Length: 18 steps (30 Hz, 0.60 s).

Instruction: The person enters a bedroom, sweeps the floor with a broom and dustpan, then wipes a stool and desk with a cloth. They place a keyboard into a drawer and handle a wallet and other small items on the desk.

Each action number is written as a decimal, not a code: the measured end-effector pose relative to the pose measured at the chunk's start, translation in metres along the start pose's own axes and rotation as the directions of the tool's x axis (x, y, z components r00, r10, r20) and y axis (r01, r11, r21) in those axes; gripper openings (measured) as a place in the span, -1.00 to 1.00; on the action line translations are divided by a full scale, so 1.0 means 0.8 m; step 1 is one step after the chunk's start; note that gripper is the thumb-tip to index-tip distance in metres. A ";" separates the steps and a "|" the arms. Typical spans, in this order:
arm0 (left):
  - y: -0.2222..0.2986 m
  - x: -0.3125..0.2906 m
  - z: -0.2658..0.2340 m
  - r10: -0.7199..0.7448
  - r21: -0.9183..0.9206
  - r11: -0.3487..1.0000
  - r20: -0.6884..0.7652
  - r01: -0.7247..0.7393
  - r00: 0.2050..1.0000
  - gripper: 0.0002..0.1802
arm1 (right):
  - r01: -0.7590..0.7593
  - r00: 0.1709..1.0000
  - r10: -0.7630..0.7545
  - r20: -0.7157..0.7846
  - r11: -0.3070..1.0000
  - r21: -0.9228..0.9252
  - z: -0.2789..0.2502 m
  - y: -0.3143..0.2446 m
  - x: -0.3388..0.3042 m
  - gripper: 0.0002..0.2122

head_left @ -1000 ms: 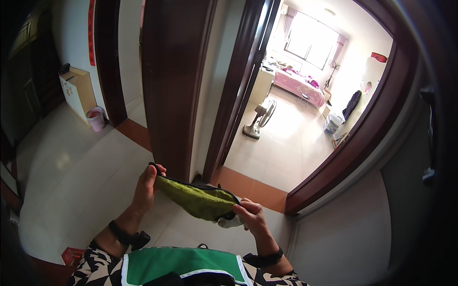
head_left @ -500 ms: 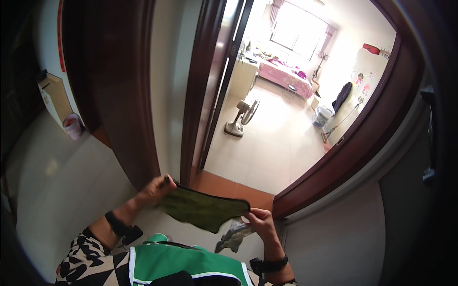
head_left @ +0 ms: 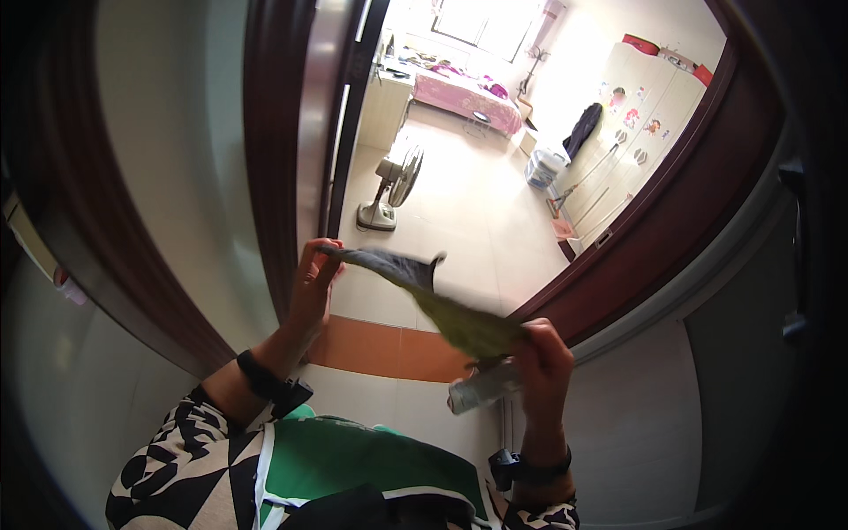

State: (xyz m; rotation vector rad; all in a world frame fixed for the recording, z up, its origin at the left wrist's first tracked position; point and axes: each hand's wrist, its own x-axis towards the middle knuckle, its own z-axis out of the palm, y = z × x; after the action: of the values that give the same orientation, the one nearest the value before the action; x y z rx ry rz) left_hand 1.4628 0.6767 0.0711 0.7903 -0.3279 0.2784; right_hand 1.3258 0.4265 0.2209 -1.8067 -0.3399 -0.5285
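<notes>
An olive-green cloth with a dark edge is stretched between my two hands, swung up and blurred by motion. My left hand, higher up by the door frame, pinches one end of it. Lower and to the right, my right hand grips the opposite end. A pale grey, partly see-through thing sticks out below my right hand. It is smeared, so I cannot tell its kind or whether that hand holds it too.
I stand at a doorway with a dark red-brown frame and an orange-brown threshold. Inside the room are a fan on the floor, a pink-covered bed, a plastic storage box and a wardrobe with stickers.
My view has turned, and the doorway sits further left. Both hands have risen, and the cloth has gone from hanging fairly flat to a twisted, slanting shape.
</notes>
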 end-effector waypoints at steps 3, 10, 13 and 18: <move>-0.058 -0.014 0.008 -0.613 -0.286 0.744 0.065 0.604 0.787 -0.48 | 0.038 0.905 0.030 0.425 0.988 -0.150 0.020 0.006 0.031 -0.86; -0.144 0.036 0.005 -0.819 0.400 0.570 0.212 0.718 0.532 -0.51 | -0.329 0.944 0.326 0.045 0.928 0.175 -0.027 0.140 0.146 -0.94; -0.155 0.086 0.003 -0.803 0.421 0.593 0.241 0.686 0.546 -0.56 | -0.349 0.937 0.337 0.096 0.884 0.311 -0.089 0.177 0.182 -0.93; -0.212 0.160 0.033 -0.674 0.327 0.699 0.007 0.636 0.739 -0.67 | -0.445 0.771 0.361 0.525 0.895 0.038 -0.144 0.265 0.240 -0.92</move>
State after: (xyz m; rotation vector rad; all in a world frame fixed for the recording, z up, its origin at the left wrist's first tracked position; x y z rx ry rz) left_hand 1.6361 0.5592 0.0288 1.1853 -0.0979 -0.4206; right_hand 1.5720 0.2471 0.1724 -1.7699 -0.3203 0.2900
